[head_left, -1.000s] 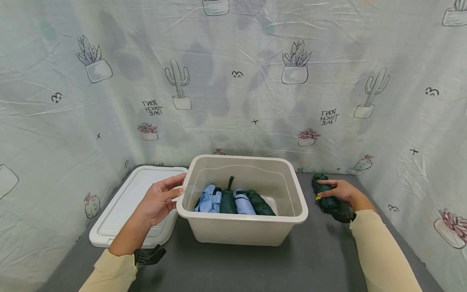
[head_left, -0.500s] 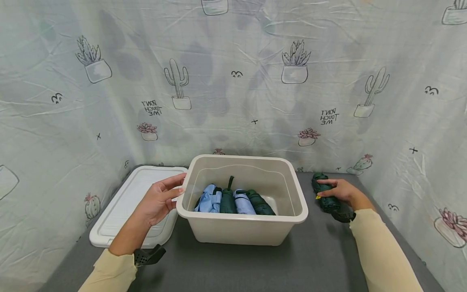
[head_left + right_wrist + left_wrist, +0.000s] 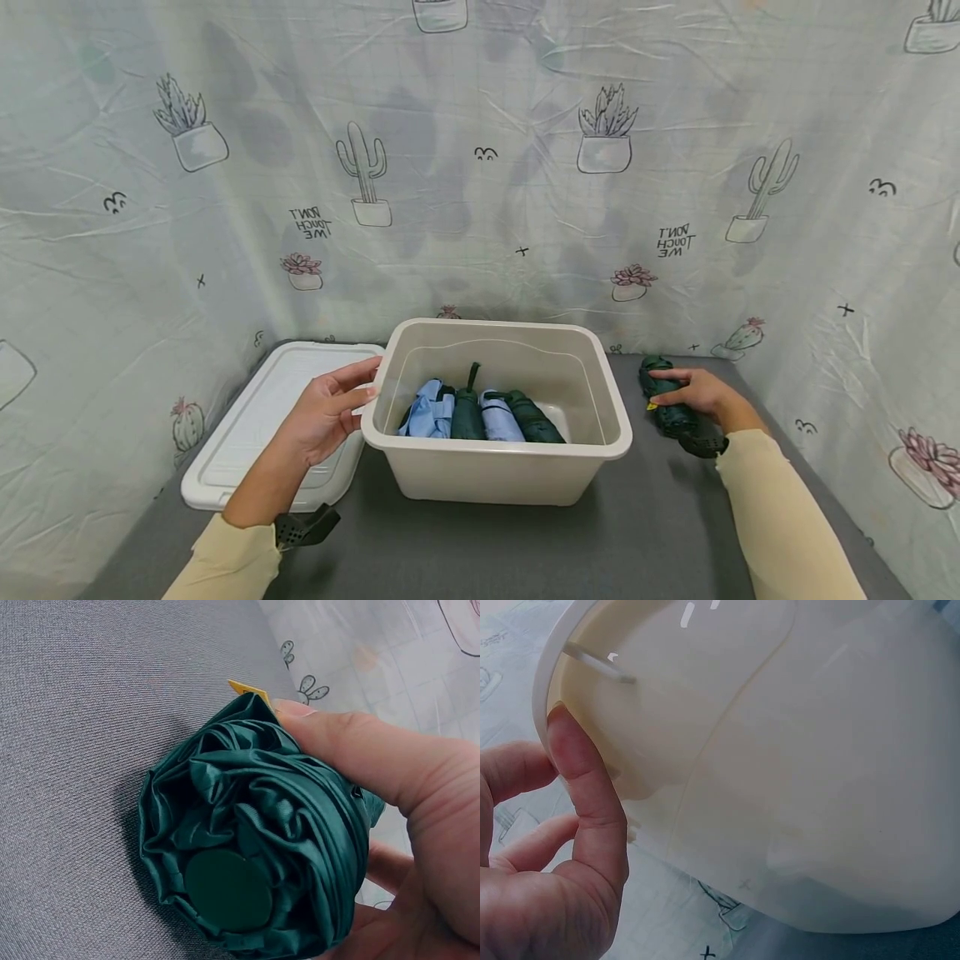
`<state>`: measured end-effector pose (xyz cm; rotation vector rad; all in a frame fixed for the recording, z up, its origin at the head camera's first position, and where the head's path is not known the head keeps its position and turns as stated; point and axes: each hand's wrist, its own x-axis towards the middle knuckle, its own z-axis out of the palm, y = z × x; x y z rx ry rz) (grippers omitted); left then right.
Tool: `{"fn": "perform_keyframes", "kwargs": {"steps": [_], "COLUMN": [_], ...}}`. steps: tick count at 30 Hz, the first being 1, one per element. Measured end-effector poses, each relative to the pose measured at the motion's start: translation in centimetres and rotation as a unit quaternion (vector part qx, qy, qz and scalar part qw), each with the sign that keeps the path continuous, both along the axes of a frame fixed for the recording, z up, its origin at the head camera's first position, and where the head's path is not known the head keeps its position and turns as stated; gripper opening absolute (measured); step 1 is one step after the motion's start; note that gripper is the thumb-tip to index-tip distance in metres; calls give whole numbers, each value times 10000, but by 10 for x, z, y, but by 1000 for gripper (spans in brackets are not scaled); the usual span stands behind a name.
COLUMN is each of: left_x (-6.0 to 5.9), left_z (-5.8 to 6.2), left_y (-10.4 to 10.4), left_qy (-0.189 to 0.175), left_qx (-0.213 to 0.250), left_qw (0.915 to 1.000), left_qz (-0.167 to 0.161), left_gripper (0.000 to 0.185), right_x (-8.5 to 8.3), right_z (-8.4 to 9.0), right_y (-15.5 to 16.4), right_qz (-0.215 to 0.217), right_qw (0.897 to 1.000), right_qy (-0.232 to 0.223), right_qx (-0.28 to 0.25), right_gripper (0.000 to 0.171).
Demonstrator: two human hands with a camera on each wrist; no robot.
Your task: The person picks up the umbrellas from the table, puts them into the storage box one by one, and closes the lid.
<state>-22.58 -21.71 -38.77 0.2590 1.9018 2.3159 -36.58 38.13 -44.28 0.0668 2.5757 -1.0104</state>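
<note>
Almost nothing has moved over the last second: both our hands sit where they were, and the view has only drifted a touch, so the grasp at the right is settled but the lift has not begun.

Our right hand [image 3: 701, 393] is wrapped round the dark green folded umbrella [image 3: 666, 398], which lies on the grey table mat [image 3: 525, 542] to the right of the beige storage bin [image 3: 498, 467], well apart from its wall. From the right wrist view the thumb presses along the top of the bunched canopy [image 3: 247, 847] and the fingers curl beneath it; a small yellow tag [image 3: 251, 691] pokes out by the thumb tip, and the round end cap [image 3: 229, 891] faces the camera.

Our left hand [image 3: 326, 412] steadies the bin at its left rim, thumb tip on the lip [image 3: 551, 697] and the other fingers loosely extended against the outer wall.

Inside the bin four folded umbrellas lie side by side towards its left, two light blue [image 3: 429, 412] and two dark green [image 3: 468, 417], with bare floor at the right. The white lid [image 3: 255, 425] lies flat to the left of the bin.

We judge that this fifth umbrella is gripped and ready to go.
</note>
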Motion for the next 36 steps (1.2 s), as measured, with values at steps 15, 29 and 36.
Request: {"fn": "perform_keyframes", "kwargs": {"steps": [15,29,36], "left_x": [0,-1,-1], "left_z": [0,-2,0], "left_y": [0,0,0], "left_qy": [-12,10,50], "left_qx": [-83,-19,-56], "left_qw": [10000,10000,10000], "left_qz": [31,32,-6], "left_gripper": [60,59,59], "right_x": [2,2,2], "right_z": [5,3,5], "right_y": [-5,-6,-6], "right_qz": [-82,0,134], "right_qw": [9999,9998,9993], "right_qy": [-37,-4,127], "right_qx": [62,200,314], "right_gripper": [82,84,83]}}
